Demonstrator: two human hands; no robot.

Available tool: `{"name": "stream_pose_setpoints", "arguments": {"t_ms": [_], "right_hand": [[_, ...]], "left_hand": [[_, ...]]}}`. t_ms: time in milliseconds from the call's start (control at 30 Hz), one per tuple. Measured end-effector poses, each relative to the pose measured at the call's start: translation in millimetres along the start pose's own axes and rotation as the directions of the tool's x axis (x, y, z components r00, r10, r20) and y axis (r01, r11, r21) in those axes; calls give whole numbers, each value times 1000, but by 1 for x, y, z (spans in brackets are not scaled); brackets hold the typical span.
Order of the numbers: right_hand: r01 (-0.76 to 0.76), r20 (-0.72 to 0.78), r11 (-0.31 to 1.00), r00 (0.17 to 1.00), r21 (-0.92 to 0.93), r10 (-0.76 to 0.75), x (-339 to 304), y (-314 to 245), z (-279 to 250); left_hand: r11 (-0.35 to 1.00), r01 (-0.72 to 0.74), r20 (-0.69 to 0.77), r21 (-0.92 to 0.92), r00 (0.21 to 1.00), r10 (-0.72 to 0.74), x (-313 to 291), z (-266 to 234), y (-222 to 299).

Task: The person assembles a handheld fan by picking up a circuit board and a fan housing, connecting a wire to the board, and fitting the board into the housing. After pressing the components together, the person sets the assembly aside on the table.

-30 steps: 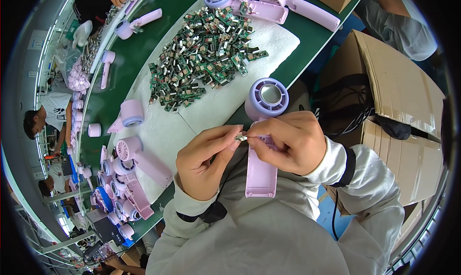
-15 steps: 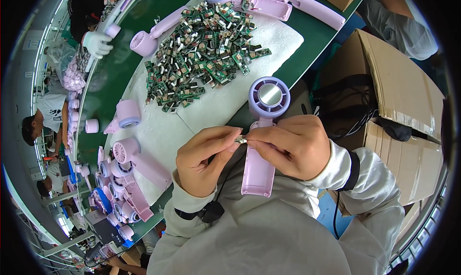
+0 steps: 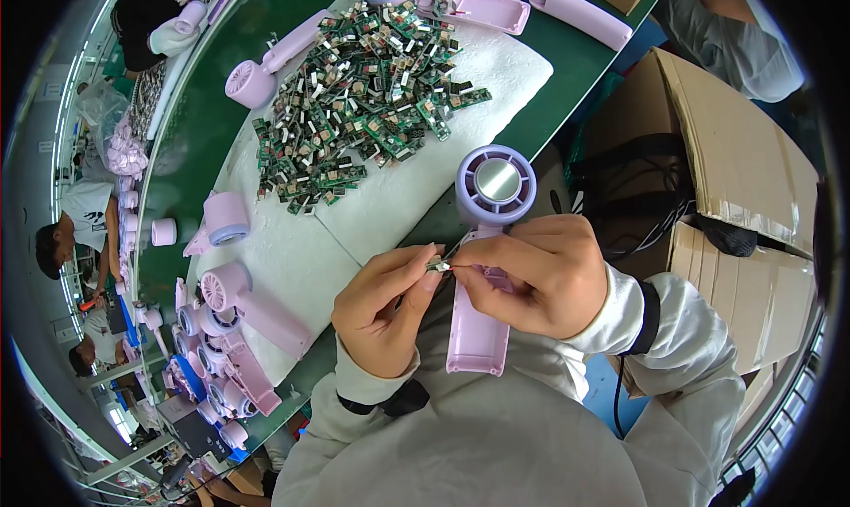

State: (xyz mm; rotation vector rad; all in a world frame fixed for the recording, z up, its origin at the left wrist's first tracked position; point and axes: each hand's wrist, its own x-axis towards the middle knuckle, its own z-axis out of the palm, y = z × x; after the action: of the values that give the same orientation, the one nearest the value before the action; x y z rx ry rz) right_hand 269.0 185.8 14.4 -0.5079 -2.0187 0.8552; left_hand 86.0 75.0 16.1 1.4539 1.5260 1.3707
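In front of my body is a pink handheld fan [image 3: 478, 334]. Its round purple-rimmed head with a silver disc points away from me, and its open, hollow handle runs toward me. My left hand [image 3: 379, 308] is closed, pinching a small circuit board [image 3: 436, 265] with a white connector just left of the handle. My right hand [image 3: 544, 277] lies across the upper handle, its thumb and forefinger closed on thin wires that meet the board. A bit of red shows at those fingertips; the exact contact between wire and connector is too small to tell.
A heap of green circuit boards [image 3: 354, 108] lies on a white foam sheet [image 3: 505, 64] upon the green table [image 3: 544, 117]. Pink fan parts [image 3: 252, 308] crowd the left and far sides. Cardboard boxes [image 3: 744, 144] stand at right. Another person's gloved hand [image 3: 173, 38] holds a pink part, far left.
My left hand has shifted slightly right and down, and more of the board now shows between the fingertips. My right hand stays nearly in place. The co-worker's gloved hand has moved and now holds a part.
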Motion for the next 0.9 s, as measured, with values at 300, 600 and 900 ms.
{"name": "stream_pose_setpoints", "arguments": {"t_ms": [300, 600, 900], "right_hand": [[7, -1, 1000, 1000, 2, -7, 1, 6, -1], [22, 11, 1000, 1000, 16, -22, 1, 10, 1], [59, 75, 998, 995, 13, -60, 4, 10, 0]], "left_hand": [[999, -12, -62, -41, 998, 9, 1, 4, -9], [996, -73, -44, 49, 996, 75, 0, 3, -11], [999, -29, 3, -46, 1000, 29, 0, -6, -16]]}}
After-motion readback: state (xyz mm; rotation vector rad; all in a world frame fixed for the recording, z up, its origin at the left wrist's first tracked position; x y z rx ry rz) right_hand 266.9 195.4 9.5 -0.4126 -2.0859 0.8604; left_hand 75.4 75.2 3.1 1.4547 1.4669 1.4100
